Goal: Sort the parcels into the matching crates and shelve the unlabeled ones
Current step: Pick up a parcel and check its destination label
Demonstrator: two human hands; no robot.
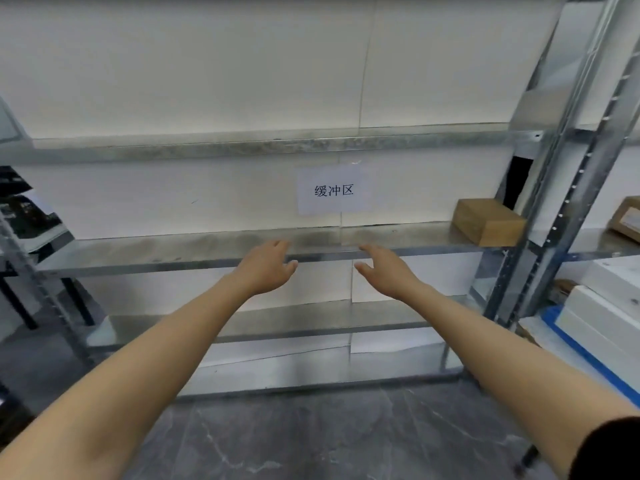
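Observation:
Both arms reach forward toward a metal shelf (207, 251) at chest height. My left hand (268, 268) and my right hand (384, 271) hover at the shelf's front edge, palms facing each other with a gap between them, fingers relaxed and holding nothing. A brown cardboard parcel (486, 221) sits at the right end of this shelf, well to the right of my right hand. A white paper sign (334, 190) with printed characters hangs on the wall behind the shelf.
A silver upright post (554, 188) bounds the rack on the right. Beyond it lie another brown parcel (627, 218) and white boxes (609, 306) on blue-edged sheeting. Lower shelves (277, 320) and a grey marbled floor (311, 438) sit below. Dark objects stand at far left (24, 216).

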